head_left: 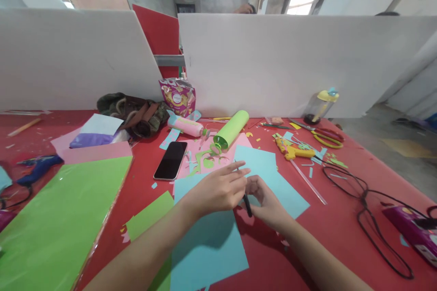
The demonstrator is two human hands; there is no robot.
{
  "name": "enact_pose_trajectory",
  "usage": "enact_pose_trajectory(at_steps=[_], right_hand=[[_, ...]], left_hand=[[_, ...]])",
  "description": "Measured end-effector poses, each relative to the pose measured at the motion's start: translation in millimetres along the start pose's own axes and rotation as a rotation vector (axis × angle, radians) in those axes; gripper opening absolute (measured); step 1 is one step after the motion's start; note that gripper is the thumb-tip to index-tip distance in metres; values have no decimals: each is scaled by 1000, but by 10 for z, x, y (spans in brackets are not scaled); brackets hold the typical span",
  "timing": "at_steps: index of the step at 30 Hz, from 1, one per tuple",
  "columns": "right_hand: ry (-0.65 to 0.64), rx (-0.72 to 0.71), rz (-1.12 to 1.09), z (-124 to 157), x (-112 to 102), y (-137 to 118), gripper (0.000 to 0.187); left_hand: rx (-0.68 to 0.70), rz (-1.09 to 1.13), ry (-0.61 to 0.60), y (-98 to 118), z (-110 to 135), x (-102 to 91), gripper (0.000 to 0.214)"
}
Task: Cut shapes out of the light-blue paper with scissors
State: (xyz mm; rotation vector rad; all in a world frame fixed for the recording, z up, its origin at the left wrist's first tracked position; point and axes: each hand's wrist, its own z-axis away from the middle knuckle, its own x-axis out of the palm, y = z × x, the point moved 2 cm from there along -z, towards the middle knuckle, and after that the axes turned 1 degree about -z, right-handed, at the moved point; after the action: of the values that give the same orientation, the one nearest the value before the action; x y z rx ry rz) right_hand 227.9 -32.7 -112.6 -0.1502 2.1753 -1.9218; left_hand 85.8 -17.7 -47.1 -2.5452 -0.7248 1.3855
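L hand (218,188) and R hand (268,204) are held together over blue paper (273,182) on the red table (334,232) — a black tool (247,205) is clamped in R hand. L hand is laid against its top – grip can't be told.

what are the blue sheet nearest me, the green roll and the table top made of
Blue sheet: probably thin matte craft paper or foam; flat, clean-cut edges, no gloss. Green roll: seemingly similar sheet stock rolled up; its open end shows a thin wall. Table top: smooth red surface with a faint sheen, maybe laminate or a cover; unclear.
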Motion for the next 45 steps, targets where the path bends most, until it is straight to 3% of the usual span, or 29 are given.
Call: enact_pose_trajectory(at_steps=[4, 6, 11, 16, 22, 26, 31, 36, 45], right_hand=[[102, 44, -202, -31, -12, 44, 34], [169, 86, -277, -45, -38, 69, 37], [269, 79, -229, -57, -86, 112, 40], [266, 31, -151, -56, -85, 143, 46], [265, 27, -130, -70, -90, 160, 49], [261, 30, -134, -77, -86, 170, 50], [244, 36, -138, -65, -66, 143, 48], [195, 41, -152, -44, -37, 122, 49], [160, 13, -178, -26, -31, 134, 46]], left_hand=[[-30, 47, 38, -24, 21, -27, 20], [-124, 110, 29, -56, 37, -28, 22], [-721, 446, -322, -168, 166, 175, 23], [-870, 624, -478, -141, 299, 425, 14], [-1103, 869, -439, -82, 317, 558, 29], [-1238, 966, -378, -71, 309, 604, 26], [-1282, 1029, -306, -56, 336, 722, 32], [-1239, 1069, -328, -53, 391, 811, 40], [-968, 1009, -457, -25, 320, 655, 48]])
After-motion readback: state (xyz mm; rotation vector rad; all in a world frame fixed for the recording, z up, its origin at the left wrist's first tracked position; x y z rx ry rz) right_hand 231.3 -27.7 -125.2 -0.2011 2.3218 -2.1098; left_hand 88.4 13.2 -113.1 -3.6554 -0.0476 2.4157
